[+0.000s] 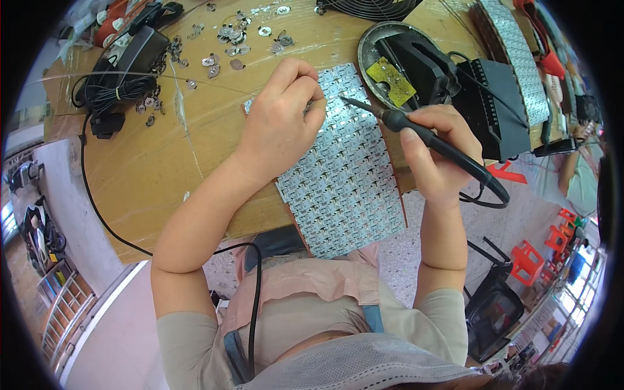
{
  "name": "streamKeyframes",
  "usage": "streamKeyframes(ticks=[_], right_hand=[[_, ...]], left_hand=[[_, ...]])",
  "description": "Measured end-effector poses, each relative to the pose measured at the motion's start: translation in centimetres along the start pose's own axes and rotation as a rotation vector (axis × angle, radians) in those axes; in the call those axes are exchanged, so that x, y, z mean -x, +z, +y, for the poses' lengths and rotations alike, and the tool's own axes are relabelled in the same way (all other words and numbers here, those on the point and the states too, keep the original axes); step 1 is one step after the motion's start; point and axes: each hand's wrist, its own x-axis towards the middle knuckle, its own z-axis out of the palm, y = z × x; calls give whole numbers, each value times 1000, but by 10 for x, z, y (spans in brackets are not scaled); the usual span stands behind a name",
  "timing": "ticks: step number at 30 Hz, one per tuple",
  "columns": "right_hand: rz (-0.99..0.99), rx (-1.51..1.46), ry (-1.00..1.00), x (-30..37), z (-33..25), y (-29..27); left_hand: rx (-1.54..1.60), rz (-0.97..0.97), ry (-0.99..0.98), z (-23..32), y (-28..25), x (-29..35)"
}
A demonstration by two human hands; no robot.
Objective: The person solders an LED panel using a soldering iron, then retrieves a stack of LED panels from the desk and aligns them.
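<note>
A panel of many small silver circuit boards [344, 188] lies at the table's front edge, partly overhanging it. My right hand [442, 159] grips a black soldering iron [448, 148], its tip over the panel's upper part. Just left of the tip, my left hand [279, 123] is closed in a pinch above the panel. A thin solder wire [214, 86] runs from the left into that hand; its end between the fingers is hidden.
Loose round metal pieces [235, 32] are scattered at the back. A power adapter with coiled cable [133, 62] lies left. Behind my right hand are a round metal dish [365, 55], a yellow sponge [392, 82] and a black box [497, 107]. Stacked panels [520, 65] stand far right.
</note>
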Motion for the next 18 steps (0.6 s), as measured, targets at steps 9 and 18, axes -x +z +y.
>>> streamKeyframes(ticks=[9,18], right_hand=[[49,-51,26,10,-7,-8],[33,-39,42,10,-4,-5]], left_hand=[[20,-17,77,7,1,3],[3,-25,92,8,3,3]])
